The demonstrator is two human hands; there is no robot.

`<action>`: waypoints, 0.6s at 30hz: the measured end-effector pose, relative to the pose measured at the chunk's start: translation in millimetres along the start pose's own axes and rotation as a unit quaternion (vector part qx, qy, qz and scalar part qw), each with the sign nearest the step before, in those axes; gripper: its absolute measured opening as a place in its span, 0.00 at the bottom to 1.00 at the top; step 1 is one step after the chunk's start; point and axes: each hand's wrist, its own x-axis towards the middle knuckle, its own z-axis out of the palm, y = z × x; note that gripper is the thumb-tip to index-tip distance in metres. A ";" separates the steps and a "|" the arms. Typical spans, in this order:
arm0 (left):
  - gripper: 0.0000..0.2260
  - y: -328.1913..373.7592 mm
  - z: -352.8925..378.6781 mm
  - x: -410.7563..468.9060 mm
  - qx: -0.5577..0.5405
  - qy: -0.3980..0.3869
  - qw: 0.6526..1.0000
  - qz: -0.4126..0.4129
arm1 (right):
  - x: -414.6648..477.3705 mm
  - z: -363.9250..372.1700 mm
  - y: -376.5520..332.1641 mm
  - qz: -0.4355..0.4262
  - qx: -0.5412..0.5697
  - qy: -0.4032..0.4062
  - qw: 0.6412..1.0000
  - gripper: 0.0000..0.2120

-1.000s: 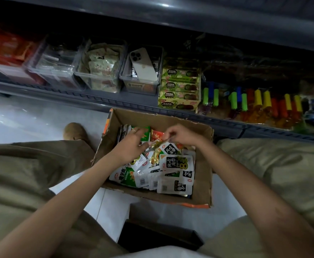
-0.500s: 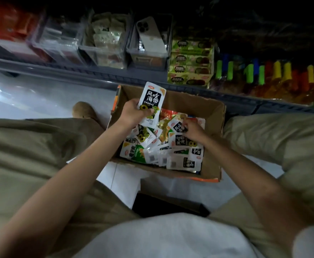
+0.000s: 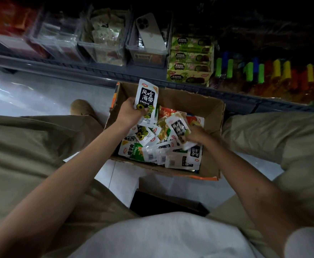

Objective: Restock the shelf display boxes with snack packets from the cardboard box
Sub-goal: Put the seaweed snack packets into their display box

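Note:
An open cardboard box [image 3: 199, 103] sits on the floor between my knees, filled with several white, green and orange snack packets [image 3: 152, 151]. My left hand [image 3: 129, 113] holds a white packet with black lettering [image 3: 147, 101] upright above the box's left side. My right hand [image 3: 196, 135] grips another white and black packet [image 3: 178, 127], tilted, just above the pile. On the low shelf behind stand clear display boxes [image 3: 104, 51], one partly filled with pale packets [image 3: 106, 32].
A phone [image 3: 149, 32] leans in the clear box beside the green cartons [image 3: 189, 60]. Bottles with coloured caps [image 3: 264, 71] line the shelf at right. The shelf's grey front rail [image 3: 78, 67] runs above the box. A dark object [image 3: 167, 203] lies on the floor near me.
My left hand lifted a white packet out of the pile and holds it up. My right hand moved down into the pile and picked up another packet. The view tilted downward.

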 end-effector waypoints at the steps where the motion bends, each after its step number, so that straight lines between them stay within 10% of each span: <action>1: 0.17 -0.7 -0.2 0.3 0.002 0.009 1.000 -0.005 | -5.3 -12.7 -8.4 -0.005 0.124 -0.040 0.992 0.10; 6: 0.18 3.0 1.3 -2.5 -0.021 0.030 0.999 0.005 | -35.0 -73.9 -55.8 -0.137 0.434 -0.150 0.878 0.04; 18: 0.13 98.2 -26.4 -38.1 -0.183 0.029 0.952 0.244 | -122.3 -141.7 -177.7 -0.351 0.287 0.160 0.877 0.23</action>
